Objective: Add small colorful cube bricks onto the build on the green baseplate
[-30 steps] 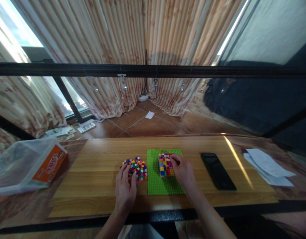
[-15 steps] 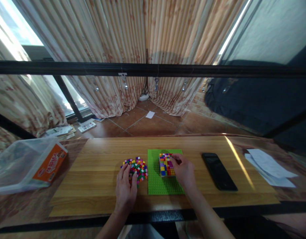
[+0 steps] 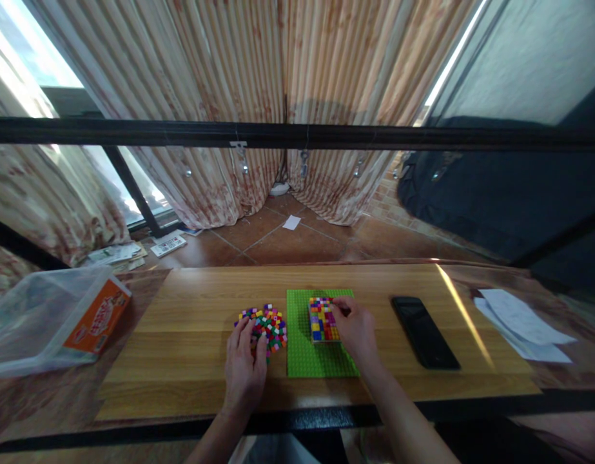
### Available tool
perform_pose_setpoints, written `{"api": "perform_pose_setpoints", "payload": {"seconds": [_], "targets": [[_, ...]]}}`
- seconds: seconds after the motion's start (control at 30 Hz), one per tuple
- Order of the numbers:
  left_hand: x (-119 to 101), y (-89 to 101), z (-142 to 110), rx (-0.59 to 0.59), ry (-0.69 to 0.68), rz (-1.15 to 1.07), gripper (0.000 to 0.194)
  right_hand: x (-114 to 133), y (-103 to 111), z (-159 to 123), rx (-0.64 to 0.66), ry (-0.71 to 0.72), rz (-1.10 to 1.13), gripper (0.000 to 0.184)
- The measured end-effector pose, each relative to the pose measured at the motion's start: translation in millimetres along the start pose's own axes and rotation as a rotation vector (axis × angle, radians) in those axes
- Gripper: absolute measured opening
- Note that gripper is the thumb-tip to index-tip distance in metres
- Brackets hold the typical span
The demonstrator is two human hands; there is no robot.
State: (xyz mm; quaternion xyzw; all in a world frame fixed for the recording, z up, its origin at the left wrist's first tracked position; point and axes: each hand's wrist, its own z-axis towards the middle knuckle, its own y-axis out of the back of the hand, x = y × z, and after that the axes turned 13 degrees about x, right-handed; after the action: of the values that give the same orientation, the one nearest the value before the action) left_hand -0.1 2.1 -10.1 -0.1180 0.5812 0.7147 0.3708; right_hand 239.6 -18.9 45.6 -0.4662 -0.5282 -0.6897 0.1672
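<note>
A green studded baseplate [image 3: 302,362] lies flat on the wooden board. On it sits a square block of small multicoloured bricks [image 3: 322,321]. My right hand [image 3: 356,327] is over the block's right side, thumb and forefinger pinched at its upper right; whatever is between the fingertips is too small to make out. Left of the baseplate spreads a pile of loose coloured bricks [image 3: 273,328]. My left hand [image 3: 245,361] rests on the near left part of that pile, fingers apart, hiding some of the bricks.
A black phone [image 3: 425,332] lies right of the baseplate, with white papers [image 3: 524,322] beyond it. At the far left stands a clear plastic tub [image 3: 40,309] with an orange label. A black metal bar [image 3: 297,135] crosses above the board's far side.
My right hand has shifted very slightly left over the brick block, still pinched. My left hand stays on the loose pile.
</note>
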Motion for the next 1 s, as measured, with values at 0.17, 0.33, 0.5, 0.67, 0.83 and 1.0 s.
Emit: {"api": "perform_pose_setpoints", "payload": {"seconds": [0.17, 0.33, 0.5, 0.67, 0.83, 1.0], "targets": [[-1, 0.5, 0, 0.005, 0.005, -0.020, 0.039, -6, -1, -1, -0.016, 0.058, 0.040, 0.023], [-3, 1.9, 0, -0.006, 0.008, -0.037, 0.038, -7, 1, -19, -0.075, 0.194, 0.117, 0.026], [-4, 2.6, 0, -0.008, 0.022, -0.063, 0.036, 12, -14, -51, 0.046, 0.382, 0.018, 0.018], [-2, 2.5, -2, -0.028, 0.018, -0.129, 0.034, 29, -41, -71, 0.232, 0.551, -0.223, 0.019], [0, 3.1, -3, -0.020, 0.022, -0.141, 0.034, 36, -56, -75, 0.299, 0.473, -0.536, 0.014], [-2, 4.5, -3, -0.012, 0.009, -0.139, 0.034, 45, -64, -74, 0.318, 0.401, -0.703, 0.013]]}}
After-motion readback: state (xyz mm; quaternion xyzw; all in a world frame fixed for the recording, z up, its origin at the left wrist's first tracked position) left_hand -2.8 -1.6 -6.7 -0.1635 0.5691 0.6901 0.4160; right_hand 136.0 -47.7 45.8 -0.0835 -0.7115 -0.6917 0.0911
